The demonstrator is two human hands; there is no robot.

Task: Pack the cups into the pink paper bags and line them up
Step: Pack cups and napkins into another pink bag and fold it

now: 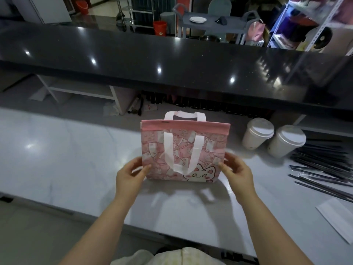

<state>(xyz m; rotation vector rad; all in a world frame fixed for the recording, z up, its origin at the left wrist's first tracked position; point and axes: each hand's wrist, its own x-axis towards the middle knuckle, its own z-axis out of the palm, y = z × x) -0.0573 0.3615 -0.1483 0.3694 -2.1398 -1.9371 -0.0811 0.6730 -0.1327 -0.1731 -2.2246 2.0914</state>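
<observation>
Pink paper bag (183,150) upright on the white counter (66,159), caught between the two hands at its lower half. Left hand (129,175) pinching the bag's lower left edge, thumb on the printed front, fingers mostly out of sight behind it. Right hand (236,169) pinching the right edge likewise, thumb forward, fingertips tucked behind. Mouth of the bag upward, broad printed face toward the camera, long axis running left to right along the counter. Near white handle flopped down over the front; far handle standing above the pink rim. Cartoon cat at the lower right corner. Inside of the bag hidden from this angle, contents impossible to tell. Two white lidded cups (257,133) (286,140) upright to the right of the bag, just beside each other, clear of both hands. Black straws (321,165) fanned further right, cut off by the frame edge. Background blurred.
</observation>
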